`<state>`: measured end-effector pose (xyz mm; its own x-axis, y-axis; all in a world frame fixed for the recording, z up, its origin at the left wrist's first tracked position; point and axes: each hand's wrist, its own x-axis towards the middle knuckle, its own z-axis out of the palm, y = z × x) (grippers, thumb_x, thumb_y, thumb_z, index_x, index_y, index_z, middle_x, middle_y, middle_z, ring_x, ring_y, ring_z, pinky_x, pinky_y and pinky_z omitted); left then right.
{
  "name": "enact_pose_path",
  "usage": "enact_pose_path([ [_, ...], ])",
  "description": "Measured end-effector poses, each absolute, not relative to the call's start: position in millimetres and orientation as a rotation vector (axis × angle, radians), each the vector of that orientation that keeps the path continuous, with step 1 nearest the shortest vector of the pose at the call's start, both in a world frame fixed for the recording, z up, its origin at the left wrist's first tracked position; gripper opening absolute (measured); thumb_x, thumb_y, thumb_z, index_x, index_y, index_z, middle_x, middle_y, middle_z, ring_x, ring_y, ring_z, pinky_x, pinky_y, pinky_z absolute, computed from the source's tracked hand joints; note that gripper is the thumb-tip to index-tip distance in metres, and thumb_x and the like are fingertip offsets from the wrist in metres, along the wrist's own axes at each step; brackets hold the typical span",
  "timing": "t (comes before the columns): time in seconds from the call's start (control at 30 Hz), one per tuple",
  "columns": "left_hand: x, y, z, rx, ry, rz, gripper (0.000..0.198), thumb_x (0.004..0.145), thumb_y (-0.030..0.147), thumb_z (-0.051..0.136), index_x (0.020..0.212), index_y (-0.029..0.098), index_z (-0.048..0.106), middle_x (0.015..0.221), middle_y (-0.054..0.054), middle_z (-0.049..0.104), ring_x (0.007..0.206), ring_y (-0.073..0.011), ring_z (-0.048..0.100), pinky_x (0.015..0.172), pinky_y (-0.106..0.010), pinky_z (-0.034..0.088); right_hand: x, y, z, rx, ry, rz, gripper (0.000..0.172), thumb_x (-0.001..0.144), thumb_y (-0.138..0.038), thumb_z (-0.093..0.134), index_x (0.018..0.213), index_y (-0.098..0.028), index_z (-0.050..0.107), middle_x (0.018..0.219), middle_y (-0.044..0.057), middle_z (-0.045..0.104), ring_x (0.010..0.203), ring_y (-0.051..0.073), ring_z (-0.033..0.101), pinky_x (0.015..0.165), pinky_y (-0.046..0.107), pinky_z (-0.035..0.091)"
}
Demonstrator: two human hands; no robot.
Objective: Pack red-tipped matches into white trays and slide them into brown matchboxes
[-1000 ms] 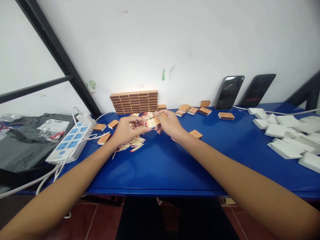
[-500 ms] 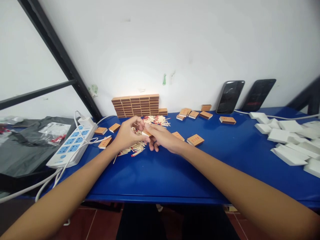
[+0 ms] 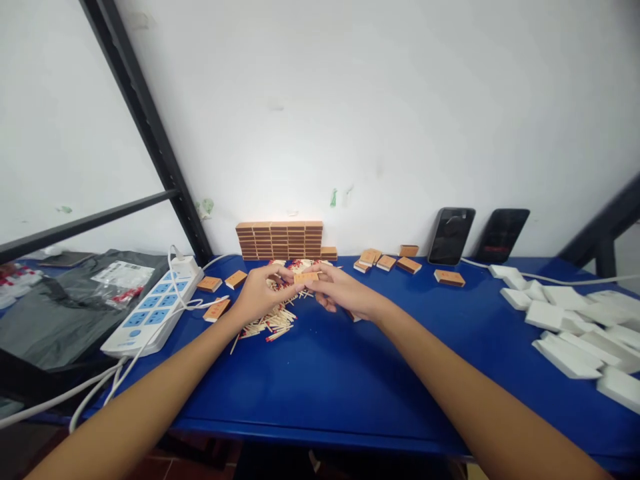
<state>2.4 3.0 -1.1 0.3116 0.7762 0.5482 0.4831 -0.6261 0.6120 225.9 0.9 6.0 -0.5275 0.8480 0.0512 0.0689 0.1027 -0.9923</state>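
Between my two hands is a small orange matchbox [image 3: 306,278], held above the blue table [image 3: 320,380]. My left hand [image 3: 263,288] grips its left end with thumb and fingers. On the right end, my right hand [image 3: 347,291] closes with the thumb and index finger on it, its other fingers curled beneath. Loose red-tipped matches [image 3: 273,322] lie in a heap under and behind my hands. Another matchbox is partly hidden below my right hand. Against the wall, a neat stack of matchboxes [image 3: 280,241] stands behind the heap.
Several matchboxes [image 3: 385,263] lie at the back right, and a few more [image 3: 217,309] at left. Two phones [image 3: 451,235] lean on the wall. White tray-like pieces [image 3: 575,320] are piled far right. A power strip [image 3: 155,307] with white cables sits left beside a grey plastic bag [image 3: 65,320].
My view has tilted upward, so the table sits lower in the picture. The matchbox has turned so its orange printed face shows, and both hands hold it.
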Motion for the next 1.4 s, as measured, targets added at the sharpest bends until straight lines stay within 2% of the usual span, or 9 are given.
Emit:
enact_pose_path([
  [0.1, 1, 5, -5, 2.228, 1.191, 1.235, 0.032, 0.085, 0.048, 0.081, 0.095, 0.018, 0.077, 0.092, -0.006, 0.079, 0.078, -0.0191, 0.072, 0.070, -0.030, 0.057, 227, 4, 1, -0.914, -1.818, 1.280, 0.037, 0.093, -0.045, 0.070, 0.116, -0.022, 0.054, 0.082, -0.003, 0.061, 0.055, 0.010, 0.057, 0.041, 0.020, 0.045],
  [0.27, -1, 8, -8, 2.307, 1.181, 1.280, 0.029, 0.086, 0.047, 0.083, 0.101, 0.022, 0.079, 0.103, -0.007, 0.081, 0.092, -0.0229, 0.075, 0.081, -0.034, 0.060, 239, 22, 10, -1.025, -1.931, 1.036, 0.044, 0.088, -0.046, 0.073, 0.120, -0.022, 0.056, 0.085, -0.003, 0.060, 0.057, 0.013, 0.062, 0.043, 0.023, 0.044],
  [0.47, -19, 23, -8, 2.659, 1.231, 1.433, 0.026, 0.099, 0.037, 0.069, 0.117, 0.020, 0.075, 0.094, -0.007, 0.078, 0.091, -0.0241, 0.070, 0.084, -0.039, 0.057, 282, 106, 35, -1.419, -1.742, 0.456, 0.035, 0.085, -0.035, 0.075, 0.110, -0.018, 0.057, 0.087, 0.001, 0.062, 0.078, 0.018, 0.062, 0.068, 0.029, 0.046],
  [0.67, -20, 31, -11, 2.936, 1.243, 1.347, 0.019, 0.102, 0.028, 0.062, 0.113, 0.018, 0.074, 0.091, -0.008, 0.078, 0.086, -0.0250, 0.067, 0.080, -0.041, 0.054, 279, 141, 1, -1.421, -1.889, 0.461, 0.041, 0.082, -0.037, 0.079, 0.109, -0.021, 0.052, 0.078, -0.003, 0.064, 0.076, 0.019, 0.063, 0.067, 0.027, 0.043],
  [0.9, -9, 31, -15, 2.989, 1.181, 1.233, 0.017, 0.103, 0.029, 0.061, 0.108, 0.019, 0.074, 0.085, -0.007, 0.076, 0.081, -0.0241, 0.065, 0.078, -0.040, 0.053, 273, 139, -8, -1.583, -2.076, -0.003, 0.036, 0.094, -0.044, 0.073, 0.115, -0.020, 0.055, 0.093, 0.011, 0.072, 0.084, 0.028, 0.066, 0.069, 0.032, 0.038],
  [1.03, -8, 31, -15, 2.991, 1.169, 1.246, 0.017, 0.102, 0.027, 0.061, 0.108, 0.017, 0.073, 0.084, -0.007, 0.076, 0.081, -0.0243, 0.065, 0.078, -0.040, 0.053, 280, 138, -8, -1.470, -1.998, 0.091, 0.047, 0.092, -0.043, 0.073, 0.126, -0.021, 0.048, 0.085, 0.004, 0.071, 0.080, 0.025, 0.067, 0.070, 0.031, 0.041],
  [1.1, -8, 31, -15, 2.988, 1.165, 1.252, 0.017, 0.102, 0.027, 0.061, 0.109, 0.017, 0.073, 0.084, -0.007, 0.076, 0.082, -0.0244, 0.064, 0.078, -0.040, 0.052, 285, 139, -10, -1.410, -1.915, 0.228, 0.048, 0.090, -0.043, 0.074, 0.124, -0.022, 0.048, 0.081, 0.000, 0.069, 0.075, 0.022, 0.066, 0.070, 0.030, 0.043],
  [1.27, -7, 31, -14, 2.955, 1.149, 1.256, 0.016, 0.102, 0.028, 0.062, 0.108, 0.019, 0.074, 0.085, -0.006, 0.076, 0.081, -0.0237, 0.065, 0.078, -0.039, 0.052, 285, 142, -16, -1.407, -1.735, 0.630, 0.021, 0.100, -0.043, 0.054, 0.107, -0.024, 0.047, 0.078, -0.002, 0.073, 0.053, 0.014, 0.057, 0.059, 0.026, 0.043],
  [1.4, -7, 30, -12, 2.948, 1.164, 1.275, 0.017, 0.102, 0.029, 0.061, 0.104, 0.019, 0.075, 0.086, -0.007, 0.077, 0.082, -0.0234, 0.066, 0.076, -0.039, 0.052, 281, 142, -20, -1.419, -1.746, 0.609, 0.017, 0.100, -0.037, 0.057, 0.100, -0.024, 0.048, 0.073, -0.001, 0.072, 0.067, 0.016, 0.065, 0.068, 0.027, 0.045],
])
